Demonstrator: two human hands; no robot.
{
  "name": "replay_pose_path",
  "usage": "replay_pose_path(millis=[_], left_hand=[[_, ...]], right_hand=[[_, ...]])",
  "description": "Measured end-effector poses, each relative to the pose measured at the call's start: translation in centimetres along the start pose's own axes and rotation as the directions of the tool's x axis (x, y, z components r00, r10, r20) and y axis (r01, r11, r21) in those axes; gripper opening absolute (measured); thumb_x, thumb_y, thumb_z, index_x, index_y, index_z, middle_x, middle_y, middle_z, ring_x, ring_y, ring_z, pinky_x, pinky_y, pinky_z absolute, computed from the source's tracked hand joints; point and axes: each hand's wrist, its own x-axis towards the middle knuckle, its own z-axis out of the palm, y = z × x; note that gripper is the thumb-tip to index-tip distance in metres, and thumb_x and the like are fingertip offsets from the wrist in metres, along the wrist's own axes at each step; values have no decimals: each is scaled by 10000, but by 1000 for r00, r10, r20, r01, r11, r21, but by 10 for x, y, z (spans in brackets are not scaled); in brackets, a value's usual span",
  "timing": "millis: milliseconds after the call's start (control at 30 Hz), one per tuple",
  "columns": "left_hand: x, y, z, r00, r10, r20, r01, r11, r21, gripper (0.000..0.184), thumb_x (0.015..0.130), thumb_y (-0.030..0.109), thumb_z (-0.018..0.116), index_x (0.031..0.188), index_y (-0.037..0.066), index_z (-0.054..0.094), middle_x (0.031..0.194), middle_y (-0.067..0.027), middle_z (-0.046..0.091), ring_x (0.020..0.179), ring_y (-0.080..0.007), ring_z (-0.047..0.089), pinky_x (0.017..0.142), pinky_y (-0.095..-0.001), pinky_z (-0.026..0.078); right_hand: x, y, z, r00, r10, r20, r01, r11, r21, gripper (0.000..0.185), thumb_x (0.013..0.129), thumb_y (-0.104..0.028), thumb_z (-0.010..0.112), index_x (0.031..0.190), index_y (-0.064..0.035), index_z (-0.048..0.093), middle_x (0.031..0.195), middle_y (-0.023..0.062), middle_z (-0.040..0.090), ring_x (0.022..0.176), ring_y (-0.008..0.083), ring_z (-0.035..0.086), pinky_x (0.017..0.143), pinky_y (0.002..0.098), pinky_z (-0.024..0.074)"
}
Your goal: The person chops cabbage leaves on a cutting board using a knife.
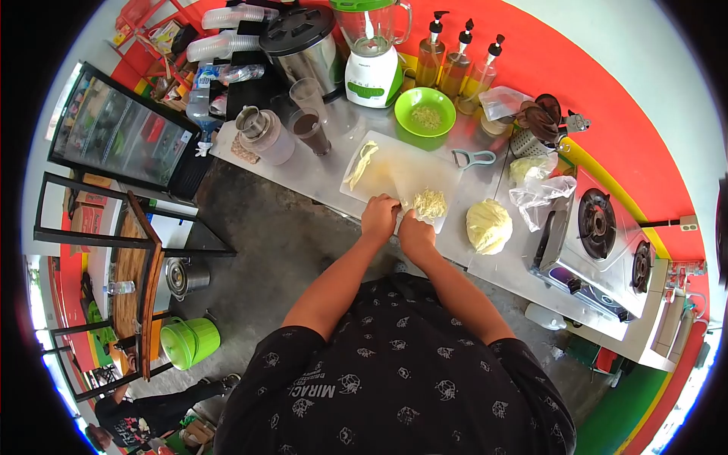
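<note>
My left hand (381,217) is closed at the front edge of the white cutting board (394,168), fingers curled; what it grips, if anything, is hidden. Close beside it, my right hand (416,232) is also closed, next to a small heap of shredded cabbage (430,202). A pale sliver shows between the hands, too small to name. On the board's left part lies a piece of cabbage leaf (362,165). A pale cabbage head (488,227) rests to the right of the board. Behind the board, a green bowl (425,111) holds more shreds, and a peeler (474,158) lies near its corner.
At the back stand a blender (371,72), several pump bottles (459,61) and a metal pot (303,53). Cups (310,132) and a jar (264,136) are left. A gas stove (599,235) and a plastic bag (542,196) are right. Another person (144,413) is at lower left.
</note>
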Motion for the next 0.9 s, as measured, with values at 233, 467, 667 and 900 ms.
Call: replay_pose_path(millis=[233,467,667,900], left_hand=[[-3,0,3,999,30,-18,-29,999,13,114,851,150,679,908,86,755,974,-80,689,985,-325,626,849,-433,516],[-2,-4,6,998,47,-38,-47,999,5,102,840,133,698,908,70,740,968,-97,685,972,-336,633,837,-438,512],[5,1,-4,1000,10,29,-10,1000,-9,67,840,127,709,879,73,696,944,-102,653,948,-343,637,795,-462,523],[11,-2,-5,990,46,133,-46,999,-1,43,849,119,696,876,92,678,957,-99,642,968,-334,627,805,-473,528]], right_hand=[[3,2,-3,1000,-10,-21,10,1000,6,300,944,-229,587,1114,7,513,860,182,748,833,318,754,727,408,591],[0,2,2,999,27,-25,-25,997,67,286,922,-146,579,1135,30,504,910,198,744,831,356,749,724,441,598],[-10,8,5,998,49,-35,-46,995,91,299,914,-132,584,1141,40,491,916,217,737,851,367,747,735,448,603],[-21,33,-4,996,84,-43,-82,995,52,320,895,-97,593,1155,57,488,968,237,727,910,392,734,799,456,596]])
